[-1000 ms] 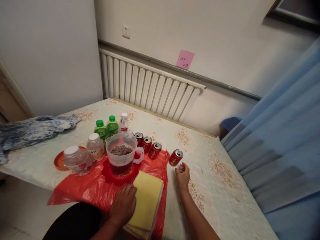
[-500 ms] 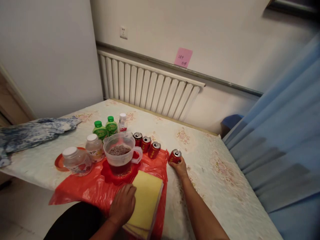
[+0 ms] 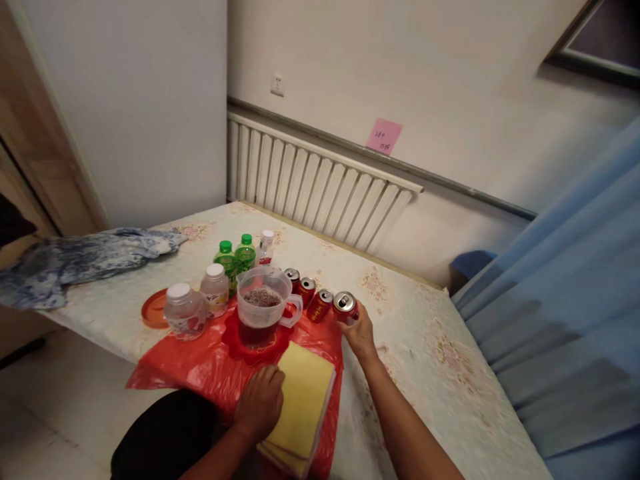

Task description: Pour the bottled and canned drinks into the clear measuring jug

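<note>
My right hand grips a red drink can, opened at the top. The can is just right of a row of three similar red cans and its top tips slightly toward me. My left hand is curled closed against the left edge of a yellow stack of cloths or paper; I see nothing in it, though the palm is hidden. Beyond that hand, a clear plastic measuring jug, partly filled with dark foamy liquid, stands in a red scalloped dish.
A red plastic sheet lies under these things. White-lidded jars, an orange lid and green-capped bottles stand left. A blue-white cloth lies far left. A radiator lines the wall; a blue curtain hangs right.
My right hand has lifted its can and brought it left, closer to the row of cans. My left hand stays by the yellow stack. The whole view has shifted slightly.
</note>
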Demonstrator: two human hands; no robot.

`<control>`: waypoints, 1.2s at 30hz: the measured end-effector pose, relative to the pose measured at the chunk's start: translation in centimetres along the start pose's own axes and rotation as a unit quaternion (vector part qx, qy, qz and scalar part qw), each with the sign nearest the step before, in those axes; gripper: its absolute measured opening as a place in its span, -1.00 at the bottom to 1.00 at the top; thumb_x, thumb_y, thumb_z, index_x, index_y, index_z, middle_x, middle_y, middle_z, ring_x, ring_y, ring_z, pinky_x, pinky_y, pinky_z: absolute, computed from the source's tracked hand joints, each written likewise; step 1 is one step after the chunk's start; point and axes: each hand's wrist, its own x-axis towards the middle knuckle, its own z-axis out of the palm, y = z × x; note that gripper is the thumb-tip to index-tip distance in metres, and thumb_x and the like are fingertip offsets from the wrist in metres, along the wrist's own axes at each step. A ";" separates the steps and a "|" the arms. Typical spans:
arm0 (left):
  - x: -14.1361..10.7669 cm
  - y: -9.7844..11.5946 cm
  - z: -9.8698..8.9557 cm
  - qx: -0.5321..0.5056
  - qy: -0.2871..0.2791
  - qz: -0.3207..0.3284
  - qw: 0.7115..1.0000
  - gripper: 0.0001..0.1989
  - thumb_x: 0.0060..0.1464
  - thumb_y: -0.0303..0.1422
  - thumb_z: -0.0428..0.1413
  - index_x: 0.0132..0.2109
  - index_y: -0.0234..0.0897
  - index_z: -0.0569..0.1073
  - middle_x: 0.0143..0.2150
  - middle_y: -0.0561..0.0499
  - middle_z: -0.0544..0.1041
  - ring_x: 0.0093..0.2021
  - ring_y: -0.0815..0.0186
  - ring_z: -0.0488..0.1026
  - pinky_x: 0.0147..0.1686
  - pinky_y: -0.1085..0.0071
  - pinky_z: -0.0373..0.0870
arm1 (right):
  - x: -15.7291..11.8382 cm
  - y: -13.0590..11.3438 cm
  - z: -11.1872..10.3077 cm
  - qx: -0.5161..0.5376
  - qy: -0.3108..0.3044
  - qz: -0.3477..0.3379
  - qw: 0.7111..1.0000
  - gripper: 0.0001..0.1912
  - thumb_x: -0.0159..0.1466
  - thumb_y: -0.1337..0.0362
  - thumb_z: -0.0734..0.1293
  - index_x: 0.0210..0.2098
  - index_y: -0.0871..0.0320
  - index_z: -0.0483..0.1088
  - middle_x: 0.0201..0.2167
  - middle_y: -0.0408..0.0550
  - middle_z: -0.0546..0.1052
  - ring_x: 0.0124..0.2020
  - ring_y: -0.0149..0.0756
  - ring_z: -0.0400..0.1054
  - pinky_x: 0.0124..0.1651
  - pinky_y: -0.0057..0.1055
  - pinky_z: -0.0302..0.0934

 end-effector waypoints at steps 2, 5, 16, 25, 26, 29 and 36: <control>0.0 0.0 0.0 -0.001 -0.001 -0.008 1.000 -0.78 0.15 -0.56 -0.07 -0.16 -0.26 0.42 -0.14 -0.09 0.44 -0.10 0.15 0.34 -0.03 0.20 0.29 | 1.3 -2.3 0.5 -0.042 -0.014 -0.078 0.996 -0.42 0.03 0.29 0.38 0.07 0.19 0.34 -0.02 0.10 0.48 -0.01 -0.07 0.39 0.07 -0.12 0.30; -0.2 0.0 0.1 -0.004 -0.006 -0.018 1.000 -0.79 0.15 -0.55 -0.06 -0.17 -0.25 0.43 -0.13 -0.09 0.45 -0.09 0.15 0.33 -0.02 0.19 0.28 | 3.0 -5.3 1.4 -0.101 -0.039 -0.186 0.977 -0.41 0.05 0.36 0.34 0.10 0.18 0.31 0.01 0.11 0.45 0.04 -0.05 0.32 0.14 -0.06 0.23; -0.5 -0.1 0.5 -0.011 0.006 -0.030 0.999 -0.82 0.12 -0.53 -0.01 -0.19 -0.24 0.43 -0.14 -0.07 0.45 -0.10 0.15 0.31 -0.03 0.21 0.25 | 7.2 -12.1 3.7 -0.291 -0.105 -0.395 0.865 -0.45 0.20 0.44 0.30 0.20 0.21 0.28 0.09 0.19 0.37 0.14 -0.01 0.17 0.19 -0.04 0.10; -0.6 0.1 0.2 -0.016 -0.005 -0.034 0.999 -0.81 0.12 -0.52 -0.01 -0.16 -0.24 0.42 -0.12 -0.07 0.45 -0.09 0.14 0.32 -0.02 0.20 0.24 | 8.4 -14.0 4.0 -0.346 -0.107 -0.466 0.807 -0.62 0.37 0.35 0.23 0.17 0.17 0.34 0.08 0.16 0.42 0.17 -0.01 0.14 0.22 -0.04 0.04; -0.6 0.0 0.2 -0.015 -0.004 -0.033 0.999 -0.81 0.12 -0.52 -0.01 -0.16 -0.24 0.42 -0.12 -0.07 0.45 -0.09 0.14 0.32 -0.02 0.19 0.24 | 8.4 -14.2 4.0 -0.347 -0.111 -0.468 0.805 -0.61 0.37 0.35 0.23 0.17 0.16 0.34 0.08 0.16 0.42 0.17 0.00 0.13 0.22 -0.03 0.03; -0.6 0.0 0.3 -0.010 -0.002 -0.030 0.999 -0.82 0.12 -0.52 -0.01 -0.16 -0.24 0.42 -0.12 -0.08 0.45 -0.09 0.14 0.32 -0.01 0.19 0.24 | 8.5 -14.7 3.9 -0.352 -0.122 -0.472 0.799 -0.60 0.37 0.35 0.21 0.19 0.14 0.32 0.08 0.16 0.42 0.18 0.00 0.12 0.22 -0.02 0.02; -0.6 0.0 0.3 -0.008 -0.002 -0.030 1.000 -0.82 0.12 -0.52 0.00 -0.16 -0.24 0.43 -0.13 -0.08 0.45 -0.09 0.13 0.33 -0.02 0.19 0.25 | 8.5 -15.9 3.6 -0.373 -0.136 -0.483 0.781 -0.62 0.38 0.35 0.20 0.17 0.13 0.33 0.09 0.15 0.41 0.18 -0.01 0.12 0.26 0.00 -0.04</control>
